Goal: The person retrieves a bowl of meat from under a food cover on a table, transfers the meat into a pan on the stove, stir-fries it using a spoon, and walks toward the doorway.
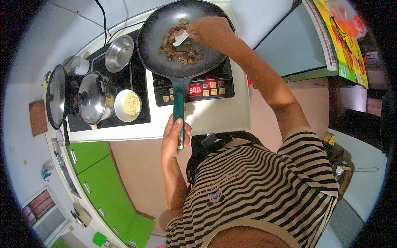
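Seemingly to steady the round black pan [154, 39] on the black cooker [226, 78], our left grip [172, 131] wraps the long green handle [179, 105]; our right grip [211, 33] pinches a small white utensil [180, 39] (over brown food [189, 58]).

There are 2 hands [175, 133] [211, 32], 1 wok [153, 39] and 2 bowls [119, 54] [120, 106].

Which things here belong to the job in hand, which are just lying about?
In use:
wok, handle in left hand
white utensil, in right hand
food in the wok
hob beneath

Apparently lying about:
lidded pot
steel bowl
yellow packaging
white bowl (contents might be for this)
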Tool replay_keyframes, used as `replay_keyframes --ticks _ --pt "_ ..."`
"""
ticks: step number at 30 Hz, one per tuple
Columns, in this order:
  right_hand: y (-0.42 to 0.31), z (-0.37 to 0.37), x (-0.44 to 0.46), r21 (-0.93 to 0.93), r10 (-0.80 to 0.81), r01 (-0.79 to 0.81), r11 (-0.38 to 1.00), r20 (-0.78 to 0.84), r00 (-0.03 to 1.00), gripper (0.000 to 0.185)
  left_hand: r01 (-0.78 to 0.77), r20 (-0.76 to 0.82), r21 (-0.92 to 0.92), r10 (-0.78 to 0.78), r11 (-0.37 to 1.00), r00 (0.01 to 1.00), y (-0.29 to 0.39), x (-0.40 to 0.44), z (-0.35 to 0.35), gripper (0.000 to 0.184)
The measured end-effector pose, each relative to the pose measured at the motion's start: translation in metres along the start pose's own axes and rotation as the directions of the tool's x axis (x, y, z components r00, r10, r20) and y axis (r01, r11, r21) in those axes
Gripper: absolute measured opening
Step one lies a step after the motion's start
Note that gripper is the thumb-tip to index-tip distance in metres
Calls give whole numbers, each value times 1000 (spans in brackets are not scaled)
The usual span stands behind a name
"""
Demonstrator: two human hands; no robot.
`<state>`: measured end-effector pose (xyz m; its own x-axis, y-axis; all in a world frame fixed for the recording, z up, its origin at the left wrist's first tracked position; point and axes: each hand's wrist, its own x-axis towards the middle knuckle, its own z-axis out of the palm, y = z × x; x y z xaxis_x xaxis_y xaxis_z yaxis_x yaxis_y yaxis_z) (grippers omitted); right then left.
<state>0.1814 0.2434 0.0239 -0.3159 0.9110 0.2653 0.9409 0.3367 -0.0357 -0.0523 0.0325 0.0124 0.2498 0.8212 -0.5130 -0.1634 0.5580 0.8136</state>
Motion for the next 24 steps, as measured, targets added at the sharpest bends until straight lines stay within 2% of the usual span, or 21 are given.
replay_keyframes --ticks 9,11,15,17,19,20,22,23,24 --pt "-13 24 36 75 -109 118 990 -115 987 18 -4 -20 -72 3 997 1000 1 0 1 40" --pt "-15 33 35 64 -77 75 995 37 996 18 0 -23 -53 -1 999 1000 2 -1 1 41" --pt "10 18 20 98 -98 91 991 72 993 19 8 10 -57 -7 998 1000 1 0 -2 42" --pt "29 -7 13 -15 -43 46 999 145 989 19 -3 13 -40 4 999 1000 0 1 -1 43" --pt "54 -28 0 -36 -35 38 999 67 997 17 -11 9 -29 11 1000 1000 -1 0 -1 44" --pt "62 -37 -4 -110 49 -35 993 128 991 15 -6 11 -25 7 1000 1000 -1 0 -1 44" --pt "66 -68 -2 -60 68 -51 997 329 942 23 -3 25 -20 3 1000 1000 0 1 -2 44" --pt "69 -65 -4 -64 74 -56 996 327 942 23 -3 27 -35 4 999 1000 0 0 -3 43" --pt "72 -54 -5 -176 91 -33 984 331 939 16 -3 27 -49 4 999 1000 0 0 -4 42"
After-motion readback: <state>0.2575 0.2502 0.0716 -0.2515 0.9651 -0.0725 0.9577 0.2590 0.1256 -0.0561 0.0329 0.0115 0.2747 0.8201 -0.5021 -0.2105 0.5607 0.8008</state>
